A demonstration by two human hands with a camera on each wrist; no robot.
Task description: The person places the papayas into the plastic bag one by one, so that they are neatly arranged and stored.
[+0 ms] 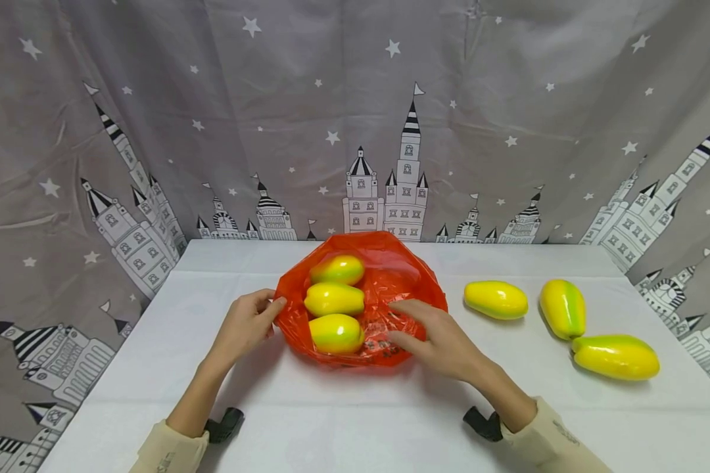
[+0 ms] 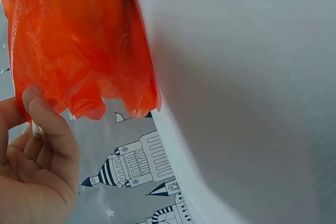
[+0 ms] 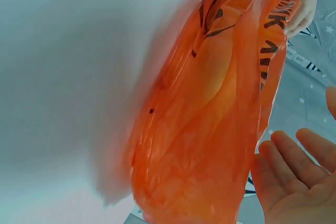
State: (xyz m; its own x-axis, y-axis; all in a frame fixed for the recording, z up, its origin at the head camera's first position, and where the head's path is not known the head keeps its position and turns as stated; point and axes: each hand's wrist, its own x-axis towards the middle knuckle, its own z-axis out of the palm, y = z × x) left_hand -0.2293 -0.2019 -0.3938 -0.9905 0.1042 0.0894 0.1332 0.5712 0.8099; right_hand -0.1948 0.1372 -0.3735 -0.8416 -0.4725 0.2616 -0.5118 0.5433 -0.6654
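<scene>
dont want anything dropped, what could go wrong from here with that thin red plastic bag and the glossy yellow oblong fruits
The thin red plastic bag might slip or tear, since the left hand pinches only its rim. Its opposite side could sag, as the open right hand grips nothing. The loose glossy yellow oblong fruit nearest the right edge of the white-covered table might roll if bumped.

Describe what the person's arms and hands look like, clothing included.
The left hand and right hand are gloveless. The left sleeve and right sleeve are cream with small dark markings. One black gadget shows at the left wrist, another black gadget at the right.
</scene>
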